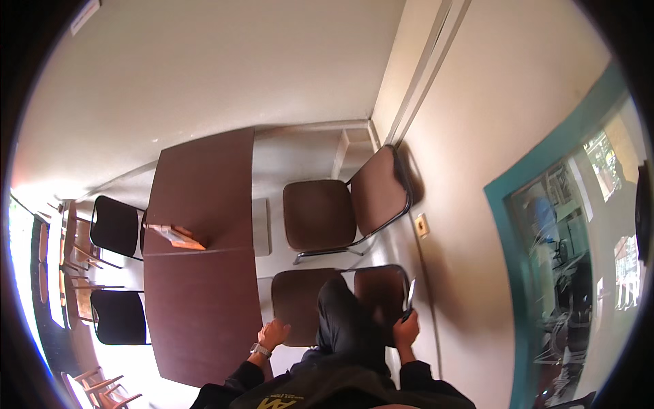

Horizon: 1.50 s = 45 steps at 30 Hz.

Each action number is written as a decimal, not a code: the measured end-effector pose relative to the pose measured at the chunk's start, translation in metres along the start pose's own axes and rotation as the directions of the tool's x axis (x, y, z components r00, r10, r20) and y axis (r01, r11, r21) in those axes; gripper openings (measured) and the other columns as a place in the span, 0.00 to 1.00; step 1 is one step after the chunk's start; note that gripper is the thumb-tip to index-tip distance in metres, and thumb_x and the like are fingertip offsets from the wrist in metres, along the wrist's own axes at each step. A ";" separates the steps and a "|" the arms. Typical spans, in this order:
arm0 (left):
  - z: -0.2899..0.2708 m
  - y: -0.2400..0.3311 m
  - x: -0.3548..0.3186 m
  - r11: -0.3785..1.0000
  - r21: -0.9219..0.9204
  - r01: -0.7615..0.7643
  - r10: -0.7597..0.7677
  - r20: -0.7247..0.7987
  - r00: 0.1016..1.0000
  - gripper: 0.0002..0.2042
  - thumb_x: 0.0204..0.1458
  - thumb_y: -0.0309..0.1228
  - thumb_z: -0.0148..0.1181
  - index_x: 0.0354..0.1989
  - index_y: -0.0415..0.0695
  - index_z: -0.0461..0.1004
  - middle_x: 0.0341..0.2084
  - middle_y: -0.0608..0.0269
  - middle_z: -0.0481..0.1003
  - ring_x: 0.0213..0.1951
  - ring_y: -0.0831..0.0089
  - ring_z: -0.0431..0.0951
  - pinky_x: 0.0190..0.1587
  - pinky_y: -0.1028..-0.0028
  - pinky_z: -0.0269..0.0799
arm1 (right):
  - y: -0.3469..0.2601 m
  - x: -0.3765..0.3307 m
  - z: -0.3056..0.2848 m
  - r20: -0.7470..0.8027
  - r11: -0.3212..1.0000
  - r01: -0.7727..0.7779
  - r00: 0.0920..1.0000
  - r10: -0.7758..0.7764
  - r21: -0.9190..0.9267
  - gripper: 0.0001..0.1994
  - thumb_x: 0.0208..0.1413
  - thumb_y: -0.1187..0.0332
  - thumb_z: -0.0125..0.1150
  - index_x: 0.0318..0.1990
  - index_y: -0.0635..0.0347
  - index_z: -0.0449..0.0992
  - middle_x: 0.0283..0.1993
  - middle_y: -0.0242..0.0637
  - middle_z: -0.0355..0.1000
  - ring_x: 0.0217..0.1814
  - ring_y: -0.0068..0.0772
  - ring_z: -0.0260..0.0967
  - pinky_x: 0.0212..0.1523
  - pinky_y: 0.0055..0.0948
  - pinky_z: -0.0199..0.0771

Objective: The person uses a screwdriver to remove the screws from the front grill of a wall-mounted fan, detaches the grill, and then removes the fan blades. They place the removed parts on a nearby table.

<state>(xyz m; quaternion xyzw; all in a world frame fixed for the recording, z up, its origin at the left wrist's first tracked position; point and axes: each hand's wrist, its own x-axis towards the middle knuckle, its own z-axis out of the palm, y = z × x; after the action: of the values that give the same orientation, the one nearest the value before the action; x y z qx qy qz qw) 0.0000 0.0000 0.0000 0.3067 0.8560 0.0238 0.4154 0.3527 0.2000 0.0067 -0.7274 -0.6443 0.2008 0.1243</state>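
My right hand (406, 330) is closed around the black handle of a knife-like tool (411, 294). Its slim, bright, blade-like part points up and away from me, beside the backrest of the nearer brown chair (294, 297). My left hand (274, 332), with a metal-banded watch (260, 350) on the wrist, hovers between that chair's seat and the right edge of the brown table (204, 307). Its fingers are loosely curled together, and nothing shows in them. One dark-trousered leg of mine is raised in front of the chair and covers part of it.
An orange and white stand-like object (176, 236) sits on the table near the seam. Another brown chair (317, 214) stands farther off by the right wall. Black chairs (119, 317) line the table's left side. A teal-framed window (505, 225) and a wall socket (422, 225) are at right.
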 end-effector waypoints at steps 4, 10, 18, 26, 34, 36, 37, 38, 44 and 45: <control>-0.084 0.070 -0.092 0.998 0.001 -0.057 0.057 0.076 0.995 0.23 0.54 0.56 0.57 0.43 0.48 0.79 0.40 0.45 0.81 0.47 0.46 0.81 0.51 0.51 0.75 | -0.038 -0.017 -0.082 0.162 1.000 -0.007 0.987 0.005 0.014 0.15 0.54 0.68 0.56 0.47 0.65 0.69 0.44 0.58 0.74 0.48 0.67 0.71 0.47 0.57 0.70; -0.212 0.148 -0.101 0.953 0.002 -0.302 0.299 -0.152 0.942 0.22 0.54 0.57 0.59 0.37 0.48 0.78 0.32 0.48 0.81 0.40 0.47 0.82 0.42 0.50 0.77 | -0.053 0.032 -0.082 0.396 0.990 0.137 0.911 -0.116 -0.023 0.20 0.47 0.68 0.57 0.48 0.69 0.70 0.40 0.64 0.73 0.48 0.71 0.71 0.52 0.57 0.70; -0.315 0.158 -0.072 0.954 0.092 -0.285 0.273 -0.658 0.702 0.18 0.50 0.51 0.64 0.33 0.49 0.75 0.28 0.60 0.80 0.33 0.51 0.81 0.33 0.53 0.76 | -0.169 0.089 -0.169 0.526 1.000 0.020 0.850 -0.030 0.025 0.22 0.55 0.67 0.56 0.57 0.67 0.73 0.50 0.59 0.74 0.53 0.59 0.71 0.56 0.50 0.68; -0.423 0.188 -0.076 0.949 0.032 -0.315 0.251 -0.680 0.689 0.17 0.50 0.49 0.64 0.33 0.48 0.75 0.27 0.60 0.80 0.32 0.52 0.81 0.33 0.53 0.76 | -0.339 0.145 -0.262 0.382 0.955 0.069 0.906 -0.181 0.288 0.23 0.55 0.66 0.57 0.58 0.65 0.72 0.52 0.58 0.72 0.55 0.58 0.69 0.58 0.49 0.67; -0.478 0.192 -0.067 0.935 0.020 -0.354 0.276 -0.667 0.692 0.16 0.50 0.48 0.65 0.34 0.48 0.75 0.27 0.61 0.79 0.32 0.53 0.80 0.33 0.54 0.75 | -0.414 0.134 -0.301 0.308 0.896 0.051 0.929 -0.204 0.440 0.24 0.54 0.64 0.59 0.59 0.63 0.71 0.54 0.57 0.71 0.57 0.57 0.68 0.60 0.49 0.65; -0.485 0.190 -0.065 0.931 0.017 -0.364 0.283 -0.664 0.692 0.16 0.50 0.48 0.65 0.34 0.48 0.75 0.26 0.61 0.79 0.32 0.53 0.80 0.32 0.54 0.75 | -0.423 0.130 -0.305 0.295 0.884 0.041 0.934 -0.199 0.466 0.25 0.54 0.63 0.59 0.60 0.62 0.71 0.54 0.57 0.71 0.57 0.57 0.67 0.60 0.49 0.64; -0.489 0.191 -0.063 0.928 0.016 -0.373 0.289 -0.662 0.691 0.16 0.50 0.47 0.65 0.34 0.48 0.75 0.26 0.61 0.79 0.32 0.53 0.80 0.32 0.54 0.75 | -0.426 0.130 -0.307 0.288 0.880 0.036 0.938 -0.194 0.474 0.25 0.54 0.63 0.59 0.60 0.62 0.71 0.55 0.57 0.70 0.57 0.57 0.67 0.60 0.49 0.64; -0.493 0.192 -0.059 0.925 0.018 -0.380 0.295 -0.666 0.685 0.16 0.50 0.47 0.65 0.34 0.48 0.75 0.26 0.61 0.79 0.32 0.53 0.80 0.32 0.54 0.75 | -0.428 0.130 -0.309 0.278 0.874 0.029 0.942 -0.186 0.485 0.25 0.54 0.63 0.60 0.60 0.62 0.70 0.55 0.56 0.70 0.58 0.56 0.67 0.60 0.49 0.64; -0.507 0.196 -0.046 0.909 0.005 -0.417 0.307 -0.683 0.663 0.15 0.50 0.46 0.66 0.34 0.48 0.74 0.26 0.62 0.79 0.31 0.54 0.80 0.32 0.54 0.75 | -0.431 0.146 -0.312 0.265 0.849 0.004 0.949 -0.169 0.528 0.26 0.54 0.62 0.61 0.61 0.60 0.70 0.56 0.56 0.69 0.59 0.56 0.66 0.62 0.48 0.63; -0.512 0.198 -0.045 0.902 0.006 -0.432 0.315 -0.695 0.646 0.15 0.50 0.46 0.66 0.34 0.48 0.74 0.26 0.62 0.79 0.31 0.54 0.80 0.32 0.54 0.75 | -0.430 0.149 -0.312 0.263 0.844 0.001 0.950 -0.168 0.537 0.26 0.54 0.61 0.61 0.61 0.60 0.70 0.56 0.55 0.69 0.59 0.55 0.66 0.62 0.48 0.62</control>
<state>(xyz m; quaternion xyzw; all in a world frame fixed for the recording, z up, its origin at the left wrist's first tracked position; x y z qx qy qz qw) -0.2508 0.2462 0.4244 0.4120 0.8604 0.2885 0.0817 0.1254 0.4310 0.4528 -0.5962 -0.6068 0.4729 0.2296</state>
